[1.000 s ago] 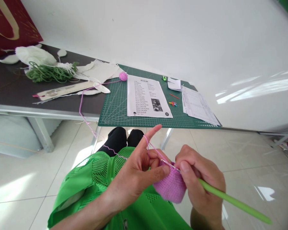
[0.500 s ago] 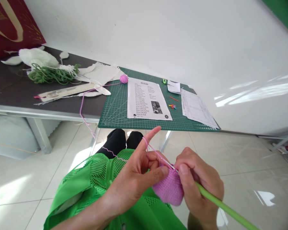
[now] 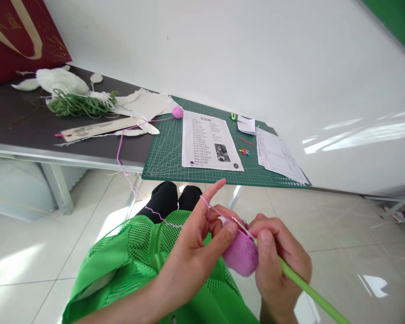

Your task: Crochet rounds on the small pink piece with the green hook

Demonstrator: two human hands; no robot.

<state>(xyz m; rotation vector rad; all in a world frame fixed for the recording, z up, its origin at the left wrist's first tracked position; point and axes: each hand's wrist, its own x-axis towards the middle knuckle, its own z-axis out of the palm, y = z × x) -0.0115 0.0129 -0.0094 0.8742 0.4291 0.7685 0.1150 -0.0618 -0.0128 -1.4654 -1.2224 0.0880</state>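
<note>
My left hand pinches a small pink crocheted piece between thumb and middle fingers, with the index finger raised and pink yarn looped over it. My right hand is closed on a green-handled crochet hook, whose metal tip lies at the top edge of the pink piece. The yarn runs up past my knees to a small pink yarn ball on the green cutting mat. Both hands work over my lap, above a green mesh garment.
On the mat lie a printed pattern sheet, more papers, coloured stitch markers and a green clip. The dark table to the left carries green cord, white fabric pieces and a ruler. White tiled floor lies below.
The pink piece has turned slightly in my left hand and the hook tip has shifted along its top edge. The view has drifted a little to the left.
</note>
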